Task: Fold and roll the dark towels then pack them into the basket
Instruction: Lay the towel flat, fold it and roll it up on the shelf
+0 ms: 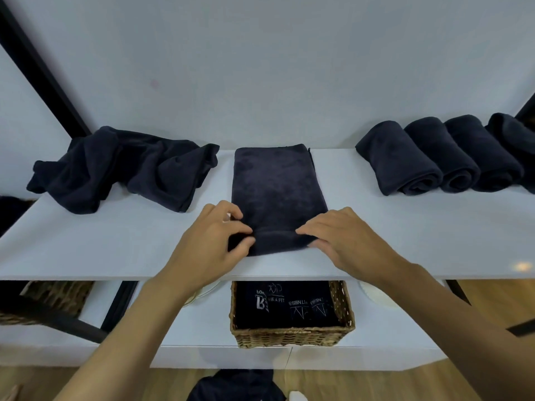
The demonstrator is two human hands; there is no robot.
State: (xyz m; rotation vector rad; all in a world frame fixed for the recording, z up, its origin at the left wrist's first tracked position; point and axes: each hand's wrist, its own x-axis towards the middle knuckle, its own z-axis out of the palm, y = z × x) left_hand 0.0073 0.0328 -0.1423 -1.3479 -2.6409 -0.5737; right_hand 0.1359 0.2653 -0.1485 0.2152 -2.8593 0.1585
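Soft dark terry is what you've got here. The folded towel (278, 183) lies as a long strip on the white shelf (115, 250), running away from you, its near end curled into the first turn of a roll. It looks light and floppy, with a nap that should grip itself, so it ought to roll easily but go slack or skew if one side leads. The best hold is right where you are, at the two near corners of that curl. Your left hand (214, 235) pinches the left corner, fingers over the top, thumb at the front. Your right hand (341, 238) takes the right corner, fingers laid along the curl, thumb tucked at its edge. The strip sits between and just beyond both hands. Rolled towels (434, 157) line up far right, and a heap of loose towels (124, 169) waits left. The basket (289, 335) sits on the lower shelf (188, 337) directly beneath, already holding dark cloth.
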